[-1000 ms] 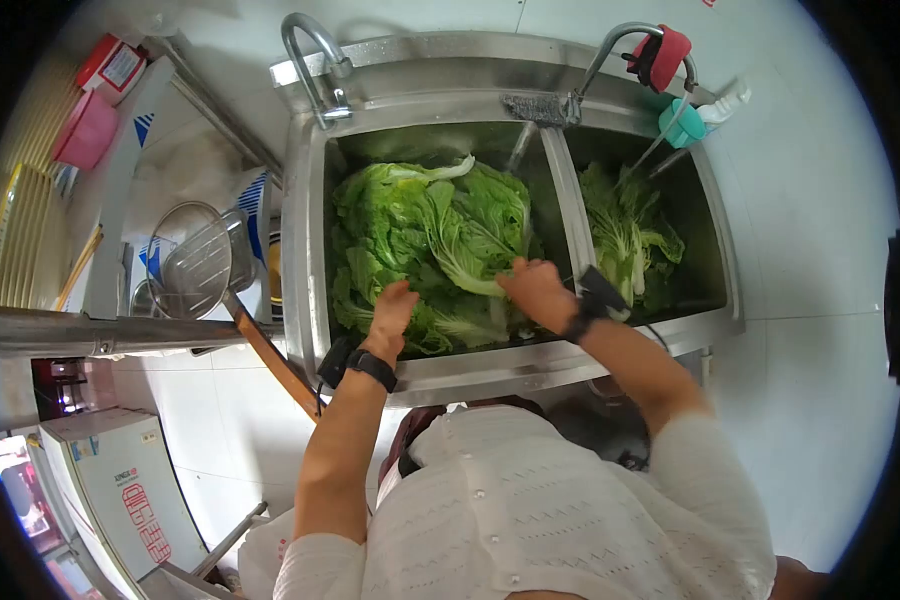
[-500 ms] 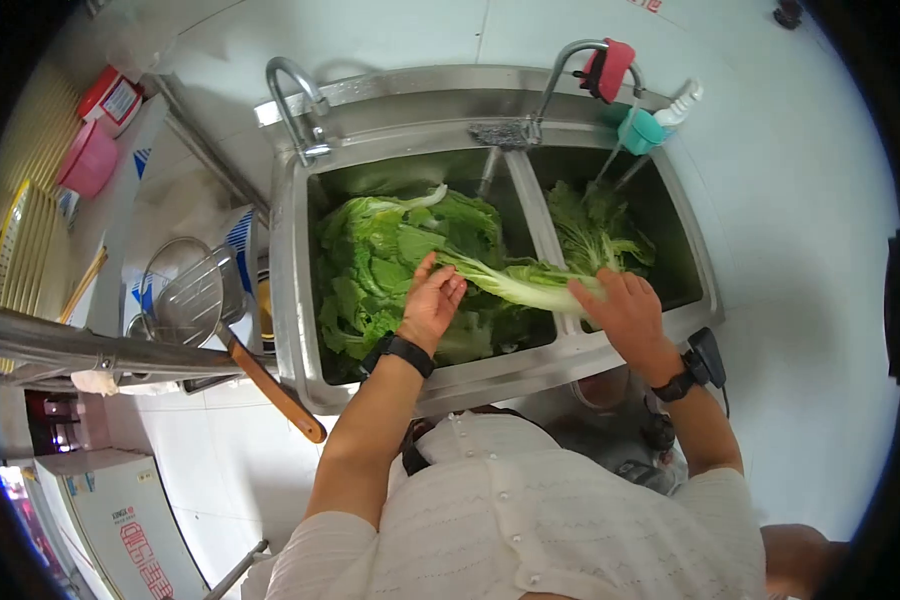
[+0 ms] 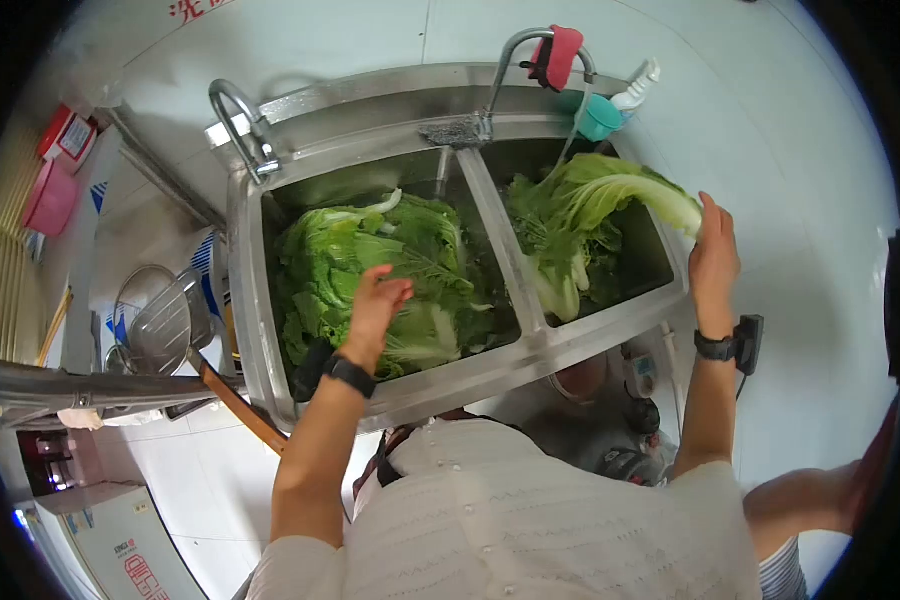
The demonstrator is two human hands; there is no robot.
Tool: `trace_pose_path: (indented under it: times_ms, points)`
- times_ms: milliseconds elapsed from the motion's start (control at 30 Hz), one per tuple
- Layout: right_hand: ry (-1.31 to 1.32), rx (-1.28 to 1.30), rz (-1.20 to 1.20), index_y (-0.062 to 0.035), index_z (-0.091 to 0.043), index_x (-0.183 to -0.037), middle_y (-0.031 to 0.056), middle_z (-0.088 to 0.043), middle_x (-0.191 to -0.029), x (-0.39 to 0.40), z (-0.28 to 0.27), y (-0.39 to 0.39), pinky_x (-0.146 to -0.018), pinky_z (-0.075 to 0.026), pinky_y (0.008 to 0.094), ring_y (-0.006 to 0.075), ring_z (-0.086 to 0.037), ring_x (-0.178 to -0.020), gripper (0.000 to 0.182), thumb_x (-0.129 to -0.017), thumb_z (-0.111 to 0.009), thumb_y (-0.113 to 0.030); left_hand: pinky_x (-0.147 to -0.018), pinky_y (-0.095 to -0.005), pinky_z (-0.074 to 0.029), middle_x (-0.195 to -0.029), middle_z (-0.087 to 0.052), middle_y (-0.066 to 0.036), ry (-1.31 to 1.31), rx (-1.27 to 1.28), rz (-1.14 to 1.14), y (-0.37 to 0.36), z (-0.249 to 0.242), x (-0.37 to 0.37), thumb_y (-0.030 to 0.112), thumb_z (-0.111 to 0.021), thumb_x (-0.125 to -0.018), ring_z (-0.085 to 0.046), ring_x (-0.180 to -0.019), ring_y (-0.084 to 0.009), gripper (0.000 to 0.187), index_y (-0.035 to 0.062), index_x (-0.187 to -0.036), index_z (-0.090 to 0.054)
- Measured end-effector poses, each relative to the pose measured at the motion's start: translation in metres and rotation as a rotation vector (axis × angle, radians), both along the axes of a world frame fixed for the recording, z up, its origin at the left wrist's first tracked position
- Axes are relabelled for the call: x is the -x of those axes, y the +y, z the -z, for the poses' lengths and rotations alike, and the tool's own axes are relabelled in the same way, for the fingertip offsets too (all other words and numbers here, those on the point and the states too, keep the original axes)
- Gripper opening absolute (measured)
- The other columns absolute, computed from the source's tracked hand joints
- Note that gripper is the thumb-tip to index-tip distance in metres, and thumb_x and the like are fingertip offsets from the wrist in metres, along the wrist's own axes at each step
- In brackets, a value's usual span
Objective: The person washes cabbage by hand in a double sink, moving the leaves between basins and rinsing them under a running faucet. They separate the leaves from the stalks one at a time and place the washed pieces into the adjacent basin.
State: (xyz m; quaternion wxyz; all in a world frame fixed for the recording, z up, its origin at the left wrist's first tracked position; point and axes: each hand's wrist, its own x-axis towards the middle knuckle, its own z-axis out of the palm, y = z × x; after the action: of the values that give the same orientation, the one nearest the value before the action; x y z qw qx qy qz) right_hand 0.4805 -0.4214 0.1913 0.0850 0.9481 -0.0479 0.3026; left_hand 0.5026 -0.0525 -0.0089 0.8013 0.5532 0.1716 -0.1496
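My right hand [image 3: 712, 262] grips a Chinese cabbage leaf [image 3: 625, 190] by its thick white stalk end, beyond the right rim of the sink. The leaf's green part arches over the right basin, where more greens [image 3: 560, 270] lie under the tap's stream. Above the left basin, my left hand [image 3: 378, 305] holds nothing, its fingers loosely apart. Beneath it, a heap of cabbage leaves [image 3: 340, 250] sits in water. The steel double sink [image 3: 515, 240] has a divider between its two basins.
One tap [image 3: 242, 125] stands behind the left basin; another tap [image 3: 500, 75] carries a red cloth [image 3: 560, 55]. A teal cup [image 3: 598, 118] and a white bottle [image 3: 638, 85] are at the back right. Left are a wire strainer [image 3: 165, 310] and a pink bowl [image 3: 52, 197].
My right hand has carried the leaf from the divider to the right, over the right basin. My left hand has let go of its leafy end. The view has shifted slightly.
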Motion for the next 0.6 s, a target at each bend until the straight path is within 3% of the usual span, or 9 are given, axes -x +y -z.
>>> trace_pose_path:
  times_ms: [100, 167, 200, 233, 267, 300, 367, 433, 600]
  points:
    - [0.028, 0.017, -0.024, -0.0105, -0.039, -0.115, 0.0099, -0.047, -0.100, -0.010, 0.014, -0.029, -0.069, -0.043, 0.0368, 0.0292, -0.049, -0.089, 0.048, -0.070, -0.039, 0.007, -0.065, -0.0254, -0.042, -0.082, -0.059, -0.008, -0.200, -0.187, 0.004, 0.027, 0.037, 0.024, 0.007, -0.053, -0.076, -0.055, -0.073, -0.0144, 0.028, 0.0049, -0.103, -0.044]
    - [0.342, 0.033, -0.037, -0.0096, -0.033, -0.121, 0.0141, -0.046, -0.102, -0.018, 0.046, -0.044, -0.074, -0.041, 0.0392, 0.0325, -0.046, -0.093, 0.053, -0.070, -0.050, -0.006, -0.062, -0.0269, -0.043, -0.077, -0.059, -0.011, -0.342, -0.641, 0.067, 0.037, 0.055, 0.044, 0.006, -0.052, -0.076, -0.056, -0.069, -0.0178, 0.018, 0.0027, -0.093, -0.049]
    - [0.511, 0.085, -0.090, -0.0099, -0.031, -0.123, 0.0154, -0.046, -0.105, -0.023, 0.076, -0.057, -0.079, -0.039, 0.0400, 0.0335, -0.045, -0.097, 0.058, -0.070, -0.056, -0.014, -0.062, -0.0269, -0.043, -0.077, -0.059, -0.011, -0.341, -0.637, 0.069, 0.038, 0.054, 0.054, 0.006, -0.052, -0.076, -0.056, -0.069, -0.0178, 0.018, 0.0027, -0.093, -0.049]
    - [0.717, 0.124, -0.197, -0.0102, -0.029, -0.125, 0.0180, -0.043, -0.113, -0.034, 0.123, -0.085, -0.086, -0.035, 0.0408, 0.0345, -0.042, -0.104, 0.071, -0.067, -0.061, -0.034, -0.061, -0.0289, -0.043, -0.076, -0.058, -0.012, -0.324, -0.769, 0.142, 0.039, 0.049, 0.064, 0.006, -0.052, -0.074, -0.056, -0.069, -0.0211, 0.016, 0.0025, -0.090, -0.051]
    - [1.026, 0.035, -0.078, -0.0103, -0.031, -0.124, 0.0178, -0.041, -0.118, -0.037, 0.113, -0.052, -0.090, -0.032, 0.0406, 0.0326, -0.039, -0.109, 0.071, -0.067, -0.058, -0.042, -0.060, -0.0308, -0.044, -0.075, -0.057, -0.014, -0.296, -0.901, 0.221, 0.039, 0.048, 0.076, 0.005, -0.052, -0.073, -0.057, -0.068, -0.0244, 0.014, 0.0023, -0.087, -0.052]
    - [1.108, -0.031, -0.099, -0.0095, -0.034, -0.123, 0.0175, -0.043, -0.116, -0.040, 0.113, -0.031, -0.088, -0.035, 0.0394, 0.0335, -0.041, -0.106, 0.068, -0.068, -0.057, -0.042, -0.060, -0.0308, -0.044, -0.075, -0.057, -0.014, -0.289, -0.901, 0.221, 0.039, 0.050, 0.085, 0.005, -0.052, -0.073, -0.057, -0.068, -0.0244, 0.014, 0.0023, -0.087, -0.052]
    - [1.105, -0.155, -0.221, -0.0086, -0.041, -0.116, 0.0154, -0.048, -0.109, -0.053, 0.139, -0.021, -0.082, -0.039, 0.0375, 0.0320, -0.047, -0.099, 0.058, -0.069, -0.056, -0.040, -0.063, -0.0353, -0.044, -0.073, -0.056, -0.015, -0.286, -1.176, 0.281, 0.039, 0.051, 0.096, 0.006, -0.052, -0.071, -0.056, -0.071, -0.0298, 0.014, 0.0035, -0.084, -0.054]
    - [1.186, -0.309, -0.469, -0.0062, -0.050, -0.101, 0.0143, -0.055, -0.094, -0.072, 0.154, 0.010, -0.071, -0.042, 0.0363, 0.0305, -0.053, -0.086, 0.043, -0.070, -0.055, -0.036, -0.065, -0.0369, -0.044, -0.073, -0.057, -0.013, -0.352, -1.287, 0.226, 0.036, 0.055, 0.103, 0.008, -0.052, -0.069, -0.055, -0.071, -0.0298, 0.013, 0.0050, -0.081, -0.056]
    - [1.432, -0.221, -0.912, -0.0029, -0.054, -0.087, 0.0130, -0.058, -0.083, -0.111, 0.197, 0.119, -0.064, -0.043, 0.0336, 0.0256, -0.055, -0.077, 0.026, -0.072, -0.056, -0.025, -0.065, -0.0354, -0.044, -0.075, -0.058, -0.010, -0.362, -1.306, 0.170, 0.034, 0.056, 0.103, 0.009, -0.052, -0.069, -0.055, -0.072, -0.0270, 0.010, 0.0069, -0.077, -0.058]
